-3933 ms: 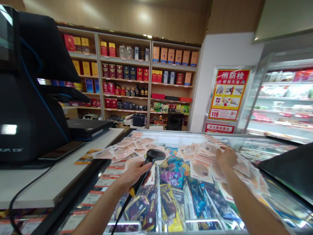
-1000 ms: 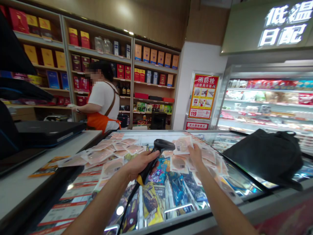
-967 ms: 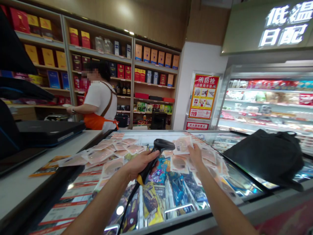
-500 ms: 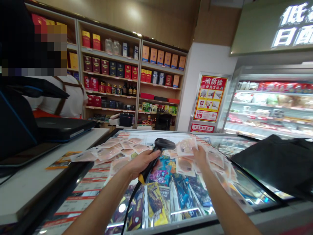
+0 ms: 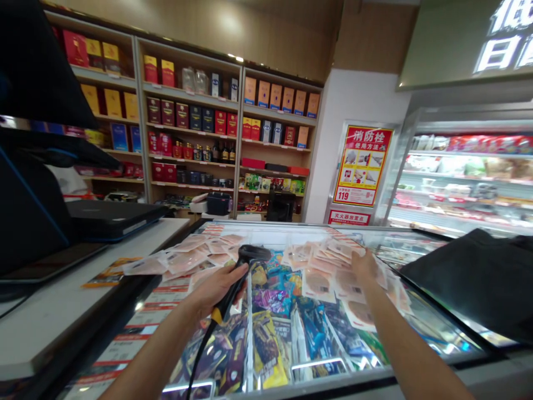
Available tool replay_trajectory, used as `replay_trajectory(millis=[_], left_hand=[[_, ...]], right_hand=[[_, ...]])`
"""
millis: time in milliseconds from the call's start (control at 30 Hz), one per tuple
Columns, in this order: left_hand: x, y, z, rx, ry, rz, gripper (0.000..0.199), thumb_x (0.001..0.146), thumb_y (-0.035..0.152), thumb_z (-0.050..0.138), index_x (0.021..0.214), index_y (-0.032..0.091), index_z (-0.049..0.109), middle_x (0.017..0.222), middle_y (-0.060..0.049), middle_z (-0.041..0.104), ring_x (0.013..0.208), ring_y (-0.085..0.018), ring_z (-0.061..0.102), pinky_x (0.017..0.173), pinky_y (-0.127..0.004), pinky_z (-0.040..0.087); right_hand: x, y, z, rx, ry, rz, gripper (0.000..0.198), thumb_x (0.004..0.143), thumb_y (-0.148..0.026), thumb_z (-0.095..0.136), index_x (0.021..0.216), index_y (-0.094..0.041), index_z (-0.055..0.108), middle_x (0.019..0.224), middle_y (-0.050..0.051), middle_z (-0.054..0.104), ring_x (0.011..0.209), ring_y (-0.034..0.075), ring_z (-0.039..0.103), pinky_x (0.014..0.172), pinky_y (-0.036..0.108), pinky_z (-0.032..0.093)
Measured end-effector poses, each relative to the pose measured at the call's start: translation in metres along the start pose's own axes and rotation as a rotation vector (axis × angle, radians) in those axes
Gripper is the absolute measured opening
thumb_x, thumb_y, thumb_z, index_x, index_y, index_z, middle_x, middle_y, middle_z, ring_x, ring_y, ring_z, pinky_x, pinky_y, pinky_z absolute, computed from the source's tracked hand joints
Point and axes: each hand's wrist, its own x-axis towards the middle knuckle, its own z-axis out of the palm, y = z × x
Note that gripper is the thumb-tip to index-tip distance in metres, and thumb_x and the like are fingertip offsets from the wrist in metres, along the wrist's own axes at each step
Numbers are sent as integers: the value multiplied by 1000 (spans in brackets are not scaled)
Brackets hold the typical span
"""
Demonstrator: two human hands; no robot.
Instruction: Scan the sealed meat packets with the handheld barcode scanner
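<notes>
The scanner [image 5: 250, 256] sits just below the middle of the view, towards 6 o'clock: a black body with a yellow patch at the foot of its handle, its rounded head pointing to 3 o'clock and its cord trailing to 7 o'clock. The left hand [image 5: 217, 288] has its fingers wrapped firmly around the handle, thumb along the top. The right hand [image 5: 365, 268], between 4 and 5 o'clock, has bent fingers at the edge of the right-hand packets [image 5: 318, 282]; whether they pinch one, I cannot tell. Those packets are flat, clear and pinkish, overlapping loosely, some with barcode patches. The left-hand packets [image 5: 185, 261], similar ones, spread at 8 o'clock.

At 6 o'clock the display chest [image 5: 366, 373] contains upright bags, including a yellow bag [image 5: 268, 351] and a blue bag [image 5: 313, 333]; white price cards line its left side. Wall shelves [image 5: 189, 133] at 10 o'clock carry boxes and bottles. The red poster [image 5: 362, 165], towards 2 o'clock, reads 消防栓 使用方法 and 119.
</notes>
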Motion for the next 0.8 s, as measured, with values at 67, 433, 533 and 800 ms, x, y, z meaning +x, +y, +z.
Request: replay_trajectory(millis=[67,433,533,800], left_hand=[[-6,-3,-10,14,-3,6,35,66,49,45,61,15,45,46,4,47,37,-6,42,38,-19,31],[-54,-13,-70,-47,279,-61,32,63,47,52,70,16,46,57,3,51,42,-5,45,39,-17,34],[-64,-12,-78,-62,274,-34,32,63,46,51,69,15,47,56,3,51,43,-6,46,39,-17,34],[-77,-6,-81,-47,294,-6,30,66,44,50,65,15,46,50,5,48,40,-5,43,38,-16,32]], right_hand=[[-5,-5,-1,-146,3,69,51,64,-33,38,110,-13,42,108,20,43,98,36,38,72,52,29],[-160,-112,61,-131,-520,-601,40,68,-43,41,98,-20,53,102,6,54,98,21,43,82,35,28],[-212,-137,75,-162,-762,-720,49,63,-52,43,100,-22,51,99,6,56,97,23,44,80,36,29],[-266,-166,94,-185,-740,-711,53,59,-58,43,95,-20,50,94,8,56,94,26,44,76,41,30]])
